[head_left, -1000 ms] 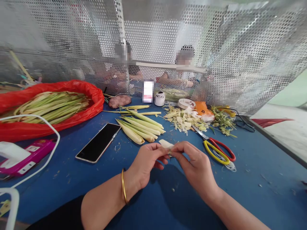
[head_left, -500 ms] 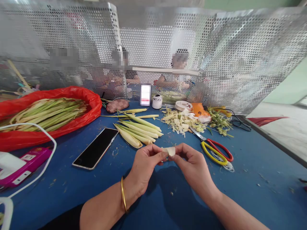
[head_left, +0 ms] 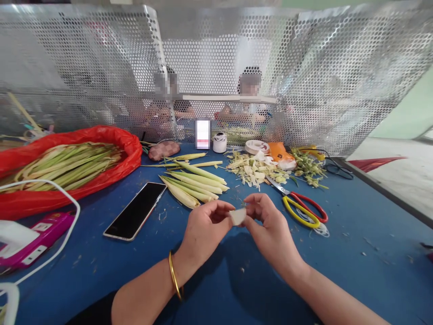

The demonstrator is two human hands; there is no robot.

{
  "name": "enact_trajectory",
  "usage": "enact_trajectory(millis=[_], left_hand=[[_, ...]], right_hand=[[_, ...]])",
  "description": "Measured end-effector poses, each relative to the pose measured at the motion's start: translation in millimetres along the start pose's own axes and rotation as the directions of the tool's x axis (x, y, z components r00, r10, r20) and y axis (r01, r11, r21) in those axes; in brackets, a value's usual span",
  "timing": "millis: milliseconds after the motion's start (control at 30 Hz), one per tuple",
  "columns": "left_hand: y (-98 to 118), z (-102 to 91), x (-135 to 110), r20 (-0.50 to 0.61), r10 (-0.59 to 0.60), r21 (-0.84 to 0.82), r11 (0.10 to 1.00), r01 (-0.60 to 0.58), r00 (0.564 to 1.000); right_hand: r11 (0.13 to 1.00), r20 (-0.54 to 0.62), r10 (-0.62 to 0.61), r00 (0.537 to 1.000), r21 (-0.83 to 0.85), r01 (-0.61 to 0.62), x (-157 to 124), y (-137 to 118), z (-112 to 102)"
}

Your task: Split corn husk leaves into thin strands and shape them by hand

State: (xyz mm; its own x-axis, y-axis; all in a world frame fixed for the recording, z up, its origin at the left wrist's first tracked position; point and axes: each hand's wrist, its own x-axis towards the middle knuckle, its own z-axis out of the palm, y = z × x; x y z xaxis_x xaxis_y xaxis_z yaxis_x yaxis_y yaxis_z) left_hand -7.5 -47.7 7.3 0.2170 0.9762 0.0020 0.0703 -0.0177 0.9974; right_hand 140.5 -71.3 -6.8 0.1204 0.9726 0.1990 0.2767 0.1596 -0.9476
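Between my two hands is a small, pale, flat piece of husk (head_left: pixel 238 217), its broad face towards me. My left hand (head_left: pixel 207 229), with a gold bangle at the wrist, pinches its left edge between thumb and fingers. My right hand (head_left: pixel 268 225) has its thumb and fingertips closed at the right edge. The husk piece is held just above the blue table. Beyond my left hand lies a fan of pale green husk bundles (head_left: pixel 198 183). To the right of my right hand are scissors (head_left: pixel 304 208) with one red and one yellow handle.
A black phone (head_left: pixel 137 211) lies at left. Behind it a red plastic bag (head_left: pixel 126 142) holds long leaves; a purple power strip (head_left: pixel 40 237) and white cable are nearer. Husk scraps (head_left: pixel 252 169), a tape roll (head_left: pixel 257 147) and a white jar (head_left: pixel 219 142) stand before a perforated metal screen (head_left: pixel 216 54).
The pale husk piece has turned and tilted downward, showing more of its face. My right index finger has lifted a little away from it. The view has shifted slightly.
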Motion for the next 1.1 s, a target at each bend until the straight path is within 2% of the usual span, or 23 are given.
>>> enact_trajectory(millis=[67, 133, 267, 400, 533, 700, 833, 967, 1100], left_hand=[[0, -0.5, 1, 0.016, 0.004, 0.037, 0.999, -0.005, 1.0], [1, -0.9, 2, 0.008, -0.043, 0.006, 0.999, 0.043, 0.999], [0, -1.7, 4, 0.026, -0.244, -0.227, 0.943, 0.243, 0.969], [-1, -2.4, 5, 0.086, -0.362, -0.383, 0.848, 0.366, 0.928], [-1, -2.4, 5, 0.103, -0.4, -0.437, 0.804, 0.402, 0.911], [1, -1.3, 5, 0.111, -0.389, -0.429, 0.811, 0.397, 0.914], [1, 0.4, 4, 0.068, -0.338, -0.399, 0.853, 0.336, 0.939], [0, 2.4, 1, -0.004, -0.2, -0.283, 0.94, 0.191, 0.98], [1, 3.5, -1, -0.039, -0.084, -0.168, 0.983, 0.077, 0.996]], right_hand=[[1.0, 0.011, 0.005, 1.0, -0.005, -0.005, 0, 0, 0], [1.0, 0.021, 0.015, 1.0, 0.003, -0.015, 1, -1, 0], [1.0, 0.02, 0.018, 1.0, 0.001, -0.018, 2, -4, -1], [0.992, 0.028, -0.074, 0.997, -0.098, 0.076, 1, -2, -2], [0.953, 0.052, -0.194, 0.98, -0.228, 0.201, -2, 1, -4], [0.903, 0.092, -0.31, 0.946, -0.282, 0.323, -3, 2, -5], [0.891, 0.1, -0.333, 0.938, -0.291, 0.347, -2, -1, -6], [0.924, 0.079, -0.29, 0.954, -0.236, 0.301, -1, -6, -7], [0.965, 0.06, -0.163, 0.985, -0.197, 0.172, -1, -9, -7]])
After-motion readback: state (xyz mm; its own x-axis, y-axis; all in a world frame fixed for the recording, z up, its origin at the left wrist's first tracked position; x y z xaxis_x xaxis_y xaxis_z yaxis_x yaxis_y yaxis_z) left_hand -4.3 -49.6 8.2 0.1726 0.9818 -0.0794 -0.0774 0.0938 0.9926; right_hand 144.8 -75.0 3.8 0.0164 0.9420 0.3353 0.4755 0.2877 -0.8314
